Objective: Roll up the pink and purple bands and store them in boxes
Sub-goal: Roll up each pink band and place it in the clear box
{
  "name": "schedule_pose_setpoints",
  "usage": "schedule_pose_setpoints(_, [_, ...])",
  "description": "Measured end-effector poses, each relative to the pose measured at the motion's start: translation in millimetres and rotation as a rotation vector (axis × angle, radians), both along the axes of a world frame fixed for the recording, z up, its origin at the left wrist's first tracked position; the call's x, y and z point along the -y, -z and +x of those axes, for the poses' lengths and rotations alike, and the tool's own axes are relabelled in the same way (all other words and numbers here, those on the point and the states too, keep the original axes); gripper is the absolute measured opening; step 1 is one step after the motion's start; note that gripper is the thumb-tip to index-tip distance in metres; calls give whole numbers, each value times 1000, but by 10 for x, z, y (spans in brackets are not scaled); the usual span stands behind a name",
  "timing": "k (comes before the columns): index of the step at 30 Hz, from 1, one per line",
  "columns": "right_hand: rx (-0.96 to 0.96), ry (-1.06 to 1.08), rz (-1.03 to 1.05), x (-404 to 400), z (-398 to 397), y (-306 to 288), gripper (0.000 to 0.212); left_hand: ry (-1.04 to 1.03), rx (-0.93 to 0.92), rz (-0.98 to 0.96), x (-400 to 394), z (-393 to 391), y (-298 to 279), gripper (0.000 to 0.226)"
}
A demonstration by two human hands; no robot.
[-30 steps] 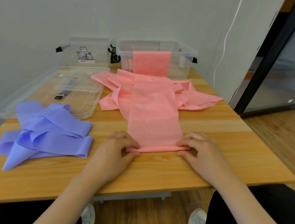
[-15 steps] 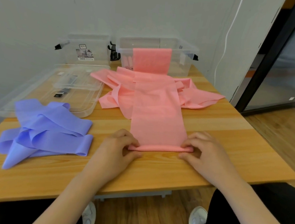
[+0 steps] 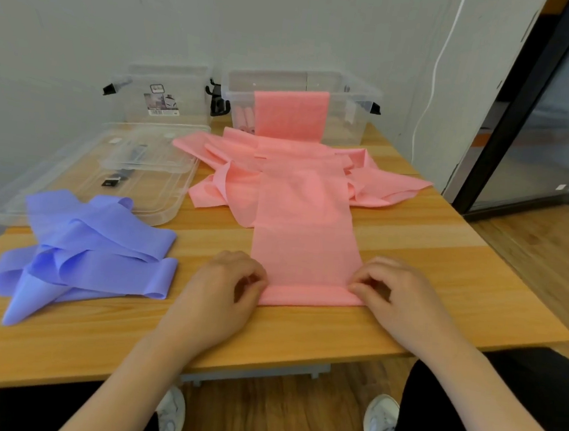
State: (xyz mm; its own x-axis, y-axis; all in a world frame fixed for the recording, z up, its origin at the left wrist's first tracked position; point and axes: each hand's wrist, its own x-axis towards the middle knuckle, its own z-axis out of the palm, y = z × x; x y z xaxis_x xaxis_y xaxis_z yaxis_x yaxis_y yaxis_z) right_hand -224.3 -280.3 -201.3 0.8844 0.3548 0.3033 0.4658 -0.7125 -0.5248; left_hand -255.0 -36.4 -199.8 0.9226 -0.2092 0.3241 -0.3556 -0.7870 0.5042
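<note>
A long pink band [image 3: 304, 224] lies flat down the middle of the table, its far end draped over the rim of the right clear box [image 3: 355, 94]. Its near end is folded into a narrow roll [image 3: 307, 294]. My left hand [image 3: 225, 289] pinches the roll's left end. My right hand [image 3: 396, 294] pinches its right end. More loose pink band is heaped behind. A purple band [image 3: 94, 247] lies crumpled at the left, untouched. A second clear box [image 3: 166, 93] stands at the back left.
Two clear lids [image 3: 83, 177] are stacked between the purple band and the back-left box. The wooden table's front edge [image 3: 298, 357] is just below my hands. A white cable [image 3: 436, 74] hangs down the wall at the right. Small pink rolls sit inside the right box.
The fold at the pink band's near end has grown a little thicker as my fingers turned it over. Both hands stay at its ends.
</note>
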Motion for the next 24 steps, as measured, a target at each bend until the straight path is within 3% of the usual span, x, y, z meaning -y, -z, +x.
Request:
schedule_pose_setpoints(6, [1,-103,-50,17,-82,-51,17,88,7,17,-31,-13,3,13])
schedule_pose_setpoints(10, [-132,-169,1,48,-181,-119,20,194,-22,-7,-80,-96,5,20])
schedule_pose_setpoints(13, [-199,-156,12,49,-212,-117,22,208,-40,-23,-70,-130,5,20])
schedule_pose_setpoints(18, [-127,-70,36,63,-274,-49,15,192,-18,5,-49,-144,7,8])
schedule_pose_setpoints(24, [-71,-102,-25,150,-247,-47,16,200,-53,-10,-152,-97,21,34])
